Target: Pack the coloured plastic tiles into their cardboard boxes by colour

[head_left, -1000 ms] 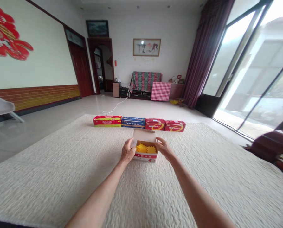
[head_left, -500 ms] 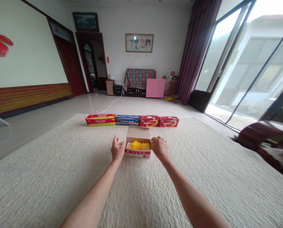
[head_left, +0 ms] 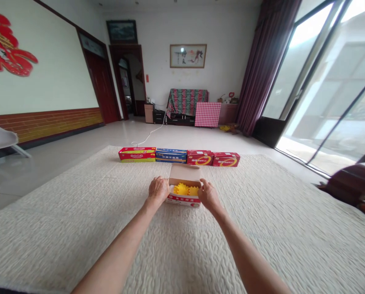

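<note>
A small open cardboard box point(head_left: 182, 200) with a red and white front stands on the cream quilted spread point(head_left: 78, 220), its lid flap raised at the back. Yellow knobbly pieces point(head_left: 186, 190) lie inside it. My left hand point(head_left: 158, 190) is curled round the box's left end. My right hand point(head_left: 209, 196) is closed on the right end, fingers at the rim. Both forearms reach in from the bottom of the view.
Behind the open box stands a row of closed boxes: a red and yellow one point(head_left: 137, 154), a blue one point(head_left: 171, 155), two red ones point(head_left: 213, 159). Beyond lie tiled floor, a white chair point(head_left: 0, 141) at left, a covered cabinet point(head_left: 185, 104), glass doors at right.
My left hand, which stood slightly off the box's left end half a second ago, has closed onto it. My right hand stays on the right end. The view has shifted a little.
</note>
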